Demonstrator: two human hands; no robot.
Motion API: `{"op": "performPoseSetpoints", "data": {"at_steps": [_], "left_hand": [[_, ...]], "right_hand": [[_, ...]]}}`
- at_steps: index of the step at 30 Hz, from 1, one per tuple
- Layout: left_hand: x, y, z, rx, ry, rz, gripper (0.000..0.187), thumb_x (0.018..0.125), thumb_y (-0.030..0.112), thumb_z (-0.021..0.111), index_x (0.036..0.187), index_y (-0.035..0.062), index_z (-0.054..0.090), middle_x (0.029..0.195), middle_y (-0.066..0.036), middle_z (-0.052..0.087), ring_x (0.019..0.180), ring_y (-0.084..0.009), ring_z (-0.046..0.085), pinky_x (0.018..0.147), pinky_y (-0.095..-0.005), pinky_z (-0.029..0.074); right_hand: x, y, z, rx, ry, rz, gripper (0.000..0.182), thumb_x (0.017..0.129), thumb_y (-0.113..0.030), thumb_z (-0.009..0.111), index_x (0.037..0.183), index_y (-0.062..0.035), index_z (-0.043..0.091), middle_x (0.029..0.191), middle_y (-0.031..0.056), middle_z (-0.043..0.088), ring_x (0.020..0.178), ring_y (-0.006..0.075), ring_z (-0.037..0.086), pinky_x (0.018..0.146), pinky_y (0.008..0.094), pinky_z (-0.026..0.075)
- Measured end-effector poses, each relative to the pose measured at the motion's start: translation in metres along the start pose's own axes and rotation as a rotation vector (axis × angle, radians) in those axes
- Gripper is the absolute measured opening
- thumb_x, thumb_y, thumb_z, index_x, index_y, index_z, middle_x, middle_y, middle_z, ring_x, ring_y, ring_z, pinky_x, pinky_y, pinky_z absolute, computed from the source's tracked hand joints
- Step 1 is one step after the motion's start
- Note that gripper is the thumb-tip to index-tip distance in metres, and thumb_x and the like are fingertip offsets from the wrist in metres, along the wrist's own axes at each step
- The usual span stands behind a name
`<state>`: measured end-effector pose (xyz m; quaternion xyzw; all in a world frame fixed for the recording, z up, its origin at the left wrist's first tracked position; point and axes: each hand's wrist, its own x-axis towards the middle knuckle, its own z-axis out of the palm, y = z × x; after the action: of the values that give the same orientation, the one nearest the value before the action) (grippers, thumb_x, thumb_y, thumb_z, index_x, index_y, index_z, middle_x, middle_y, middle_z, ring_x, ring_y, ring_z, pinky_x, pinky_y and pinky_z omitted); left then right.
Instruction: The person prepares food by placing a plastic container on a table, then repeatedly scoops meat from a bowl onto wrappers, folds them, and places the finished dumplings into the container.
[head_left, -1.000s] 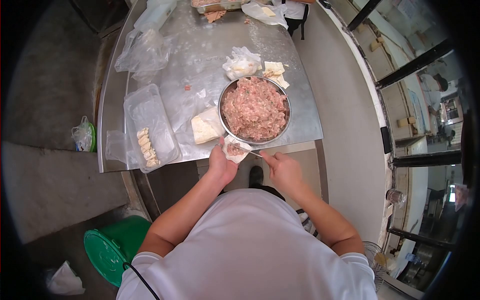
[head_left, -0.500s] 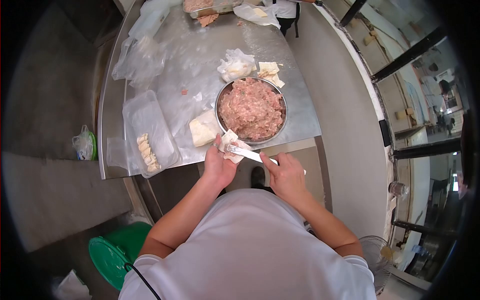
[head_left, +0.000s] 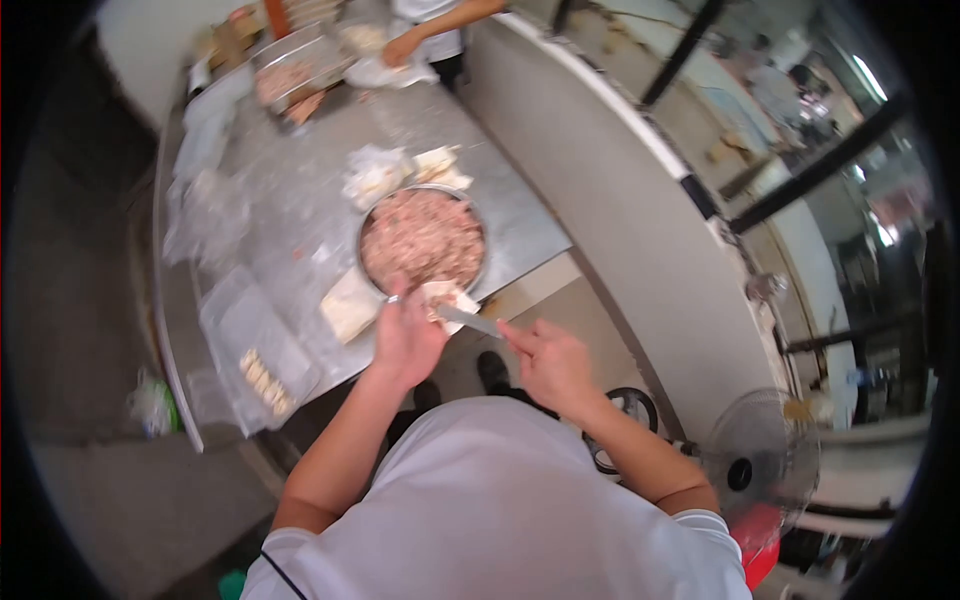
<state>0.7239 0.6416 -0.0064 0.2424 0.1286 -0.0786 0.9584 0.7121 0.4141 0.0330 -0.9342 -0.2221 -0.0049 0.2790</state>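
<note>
My left hand (head_left: pixel 408 342) holds a pale dough wrapper (head_left: pixel 460 296) by its near side, with a bit of pink filling on it. In my right hand (head_left: pixel 553 366) is a flat spatula (head_left: pixel 474 321), fingers wrapped round its handle, the blade tip resting at the wrapper. Just beyond the wrapper stands a round metal bowl (head_left: pixel 484 262) heaped with minced meat (head_left: pixel 420 235). A stack of wrappers (head_left: pixel 347 308) lies left of the bowl, close to my left hand. Further left, a clear plastic tray (head_left: pixel 238 312) carries a row of several folded dumplings (head_left: pixel 264 382).
Behind the bowl lie a crumpled plastic bag (head_left: pixel 376 176) and more wrappers (head_left: pixel 438 166). A metal tray (head_left: pixel 320 62) of meat stands at the table's far end, near a co-worker's hand (head_left: pixel 402 48). A fan (head_left: pixel 765 445) is at the right, beyond the table (head_left: pixel 520 225).
The view has turned, so table and bowl sit further left and the co-worker's arm now shows. My hands still hold the wrapper and spatula, the blade at the wrapper.
</note>
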Motion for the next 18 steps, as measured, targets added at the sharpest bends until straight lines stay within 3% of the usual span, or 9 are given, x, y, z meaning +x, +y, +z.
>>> {"op": "performPoseSetpoints", "data": {"at_steps": [2,3,5,8,11,14,15,18], "left_hand": [[0.010,0.013,-0.027,-0.191,-0.336,-0.231,0.069,0.104,0.057,0.041,0.137,-0.0020,0.052,0.127,-0.017,0.064,0.123,-0.0283,0.057,0.113,-0.0454,0.038],[0.000,0.020,0.002,-0.018,-0.186,-0.219,0.061,0.103,0.049,0.042,0.135,-0.0015,0.053,0.126,-0.021,0.066,0.121,-0.0315,0.060,0.112,-0.0473,0.041],[0.024,0.012,-0.043,0.082,-0.327,-0.269,0.043,0.100,0.028,0.053,0.129,-0.0025,0.057,0.114,-0.021,0.070,0.106,-0.0302,0.069,0.099,-0.0450,0.053],[0.017,0.000,0.001,0.894,-0.352,-0.177,0.023,0.093,0.007,0.065,0.115,-0.0007,0.064,0.099,-0.014,0.074,0.085,-0.0224,0.072,0.079,-0.0375,0.059],[0.012,-0.006,0.036,1.310,-0.443,-0.168,0.020,0.083,-0.004,0.078,0.099,-0.0007,0.067,0.087,-0.006,0.072,0.074,-0.0145,0.068,0.069,-0.0300,0.057],[0.006,-0.015,0.043,1.378,-0.704,0.063,0.033,0.075,0.014,0.093,0.091,-0.0003,0.067,0.081,-0.004,0.070,0.070,-0.0129,0.063,0.067,-0.0311,0.054],[0.006,-0.015,0.046,1.562,-0.784,0.183,0.037,0.074,0.020,0.095,0.090,-0.0005,0.069,0.081,-0.007,0.071,0.071,-0.0140,0.065,0.068,-0.0315,0.055],[-0.007,-0.018,0.058,1.696,-0.824,0.110,0.041,0.072,0.027,0.096,0.088,0.0004,0.069,0.078,-0.011,0.071,0.069,-0.0161,0.065,0.065,-0.0335,0.054]], "right_hand": [[-0.013,0.003,-0.005,0.125,-0.019,0.170,0.031,0.093,-0.012,0.068,0.121,-0.0187,0.077,0.087,0.0114,0.066,0.081,0.0339,0.067,0.073,0.0451,0.054],[-0.020,0.002,-0.010,0.168,-0.002,0.217,0.030,0.095,-0.015,0.066,0.122,-0.0190,0.077,0.090,0.0118,0.068,0.084,0.0343,0.067,0.075,0.0453,0.055],[-0.035,-0.003,-0.018,0.202,0.047,0.283,0.028,0.098,-0.018,0.064,0.123,-0.0206,0.076,0.093,0.0124,0.069,0.088,0.0346,0.068,0.078,0.0454,0.055],[-0.059,-0.017,-0.030,0.157,0.080,0.329,0.028,0.099,-0.018,0.062,0.124,-0.0228,0.076,0.093,0.0120,0.068,0.090,0.0345,0.067,0.078,0.0464,0.054],[-0.085,-0.028,-0.036,0.034,0.098,0.348,0.032,0.099,-0.018,0.063,0.126,-0.0269,0.075,0.085,0.0096,0.063,0.082,0.0307,0.065,0.074,0.0436,0.053],[-0.106,-0.036,-0.044,-0.062,0.103,0.346,0.032,0.098,-0.016,0.061,0.125,-0.0252,0.076,0.087,0.0109,0.065,0.082,0.0320,0.066,0.072,0.0455,0.054],[-0.111,-0.043,-0.050,-0.093,0.070,0.358,0.032,0.098,-0.015,0.059,0.125,-0.0231,0.076,0.090,0.0123,0.066,0.084,0.0334,0.067,0.073,0.0469,0.054],[-0.123,-0.055,-0.064,-0.184,0.024,0.349,0.033,0.098,-0.015,0.058,0.125,-0.0221,0.076,0.090,0.0129,0.066,0.085,0.0346,0.068,0.072,0.0482,0.054]]}}
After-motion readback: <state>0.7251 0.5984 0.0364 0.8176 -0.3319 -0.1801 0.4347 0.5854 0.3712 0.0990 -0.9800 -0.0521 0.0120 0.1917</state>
